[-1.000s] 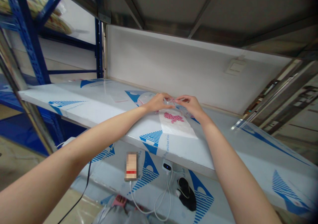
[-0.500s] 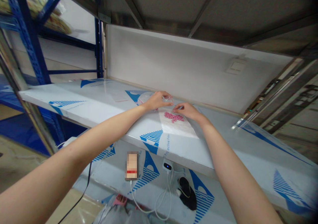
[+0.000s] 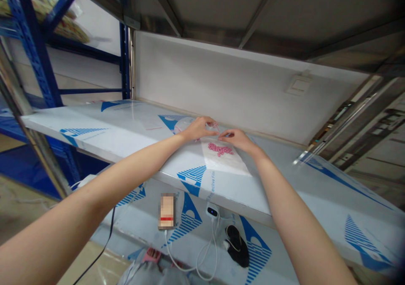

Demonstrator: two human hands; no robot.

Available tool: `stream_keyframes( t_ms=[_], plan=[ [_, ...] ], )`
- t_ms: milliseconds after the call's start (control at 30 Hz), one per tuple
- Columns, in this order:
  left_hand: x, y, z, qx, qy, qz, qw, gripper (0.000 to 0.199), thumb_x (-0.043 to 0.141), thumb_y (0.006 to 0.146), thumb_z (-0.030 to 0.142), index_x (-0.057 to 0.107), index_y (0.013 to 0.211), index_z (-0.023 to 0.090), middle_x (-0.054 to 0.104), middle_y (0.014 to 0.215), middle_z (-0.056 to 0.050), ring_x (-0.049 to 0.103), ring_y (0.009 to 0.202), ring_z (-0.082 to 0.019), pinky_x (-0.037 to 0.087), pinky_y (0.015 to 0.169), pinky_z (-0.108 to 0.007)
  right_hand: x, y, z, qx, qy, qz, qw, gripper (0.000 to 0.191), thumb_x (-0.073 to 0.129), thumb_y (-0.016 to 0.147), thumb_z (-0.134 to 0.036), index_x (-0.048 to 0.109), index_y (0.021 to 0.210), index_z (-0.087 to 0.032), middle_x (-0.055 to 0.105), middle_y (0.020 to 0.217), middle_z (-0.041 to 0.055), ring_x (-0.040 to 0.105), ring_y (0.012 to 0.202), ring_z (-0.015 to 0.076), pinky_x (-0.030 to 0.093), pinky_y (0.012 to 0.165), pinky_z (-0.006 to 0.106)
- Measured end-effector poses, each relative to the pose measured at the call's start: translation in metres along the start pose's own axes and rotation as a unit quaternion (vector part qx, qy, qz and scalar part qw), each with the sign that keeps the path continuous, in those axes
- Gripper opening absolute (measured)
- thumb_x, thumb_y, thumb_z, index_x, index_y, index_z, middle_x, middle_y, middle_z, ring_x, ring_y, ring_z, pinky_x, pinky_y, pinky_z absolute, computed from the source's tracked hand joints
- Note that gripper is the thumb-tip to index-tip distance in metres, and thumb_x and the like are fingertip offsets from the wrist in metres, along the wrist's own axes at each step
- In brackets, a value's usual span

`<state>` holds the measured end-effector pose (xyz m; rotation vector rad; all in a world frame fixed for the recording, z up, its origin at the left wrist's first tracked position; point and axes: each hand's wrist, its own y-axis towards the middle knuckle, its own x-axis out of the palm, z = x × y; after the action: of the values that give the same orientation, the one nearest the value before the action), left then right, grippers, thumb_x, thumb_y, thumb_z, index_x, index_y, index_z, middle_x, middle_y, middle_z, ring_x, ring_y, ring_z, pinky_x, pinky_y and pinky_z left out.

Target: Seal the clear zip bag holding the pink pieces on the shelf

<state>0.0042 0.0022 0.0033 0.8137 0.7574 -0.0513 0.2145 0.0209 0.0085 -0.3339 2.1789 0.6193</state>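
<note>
My left hand (image 3: 200, 127) is curled around a small clear plastic bag (image 3: 214, 127) with a reddish line along its edge. Close by on the right, my right hand (image 3: 236, 139) has thumb and forefinger pinched together; whatever sits between the fingertips is too small to make out. Just below both hands, a heap of small pink beads (image 3: 220, 149) lies on a white sheet (image 3: 226, 163). Partly behind my left wrist is a round, clear container (image 3: 181, 125) with something pink in it. A few pink bits show under that wrist.
The film-covered metal shelf (image 3: 126, 139) carries a flat clear bag (image 3: 152, 125) at left. On the lower level are a phone (image 3: 166, 211) on a cable, a white device (image 3: 212, 211) with a small display, and a black object (image 3: 237, 247). An upper shelf (image 3: 215, 11) hangs overhead.
The view has shifted very slightly. My right hand's fingertips are marginally nearer my left hand; both hands otherwise keep about the same pose, and the bead heap looks unchanged.
</note>
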Motion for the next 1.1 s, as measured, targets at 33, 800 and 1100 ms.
stream_keyframes(
  t_ms=[33,800,1100],
  plan=[
    [-0.001,0.000,0.001,0.000,-0.001,0.000,1.000,0.037,0.075,0.078,0.034,0.070,0.107,0.012,0.071,0.107,-0.011,0.065,0.099,-0.021,0.050,0.090,-0.032,-0.003,0.000,-0.003,-0.006,0.024,0.022,0.999,0.016,0.069,0.075,-0.031,0.074,0.081,-0.017,0.073,0.083,0.0067,0.062,0.072,0.0183,0.046,0.071,0.030],
    [-0.001,0.000,0.000,0.001,0.007,0.006,1.000,0.034,0.075,0.078,0.032,0.070,0.107,0.014,0.072,0.105,-0.009,0.066,0.098,-0.020,0.050,0.091,-0.032,0.004,0.001,0.005,-0.061,-0.095,0.019,0.993,0.011,0.068,0.080,-0.026,0.076,0.084,-0.021,0.073,0.092,0.0059,0.063,0.081,0.0206,0.047,0.077,0.031],
    [-0.002,0.000,0.002,0.011,0.006,0.000,1.000,0.036,0.075,0.080,0.035,0.070,0.106,0.012,0.072,0.103,-0.009,0.065,0.096,-0.020,0.050,0.091,-0.031,0.010,0.002,0.005,-0.058,-0.099,-0.063,0.991,0.007,0.069,0.079,-0.024,0.075,0.077,-0.023,0.073,0.089,0.0056,0.064,0.078,0.0198,0.047,0.078,0.032]
  ],
)
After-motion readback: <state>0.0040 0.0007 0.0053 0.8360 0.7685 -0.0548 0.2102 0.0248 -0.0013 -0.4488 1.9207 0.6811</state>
